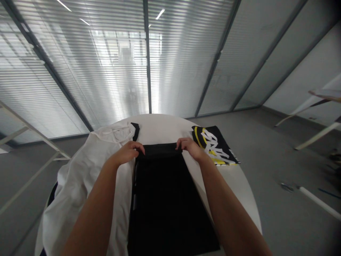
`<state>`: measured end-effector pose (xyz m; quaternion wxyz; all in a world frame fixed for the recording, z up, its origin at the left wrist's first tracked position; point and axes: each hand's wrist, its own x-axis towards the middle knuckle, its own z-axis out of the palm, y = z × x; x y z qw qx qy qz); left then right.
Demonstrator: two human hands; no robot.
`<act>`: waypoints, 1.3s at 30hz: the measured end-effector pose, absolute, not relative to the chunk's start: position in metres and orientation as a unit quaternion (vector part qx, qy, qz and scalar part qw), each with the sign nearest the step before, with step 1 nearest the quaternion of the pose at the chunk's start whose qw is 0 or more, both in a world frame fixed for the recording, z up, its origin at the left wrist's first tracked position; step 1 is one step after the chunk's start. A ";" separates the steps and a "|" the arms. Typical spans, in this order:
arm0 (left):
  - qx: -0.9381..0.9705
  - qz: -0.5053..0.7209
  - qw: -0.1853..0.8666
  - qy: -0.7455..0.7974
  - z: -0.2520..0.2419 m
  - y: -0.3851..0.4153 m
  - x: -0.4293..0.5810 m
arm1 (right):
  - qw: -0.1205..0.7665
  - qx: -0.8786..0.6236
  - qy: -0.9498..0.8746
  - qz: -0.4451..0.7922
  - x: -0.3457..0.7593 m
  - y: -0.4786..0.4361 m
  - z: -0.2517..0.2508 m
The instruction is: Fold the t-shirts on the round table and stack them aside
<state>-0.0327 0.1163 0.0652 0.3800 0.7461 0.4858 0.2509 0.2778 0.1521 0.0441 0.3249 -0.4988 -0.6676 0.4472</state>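
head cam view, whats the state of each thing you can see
left hand, pinching the top edge of the black cloth
right hand, pinching the same edge
black cloth, spread flat on the table, top edge lifted
white cloth, bunched, hanging over the table's left side
printed cloth, black and yellow, lying flat at the far right, untouched
round table, white, bearing all three cloths

Unreadable white graffiti lettering (214,147) on black fabric (221,140)

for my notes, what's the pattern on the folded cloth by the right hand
Folded cloth: black, yellow curves, white graffiti-style lettering, best in the head view.
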 end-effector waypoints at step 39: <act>0.669 0.116 0.213 0.703 0.058 0.119 -0.014 | 0.099 -0.674 -0.717 0.145 0.264 0.147 0.035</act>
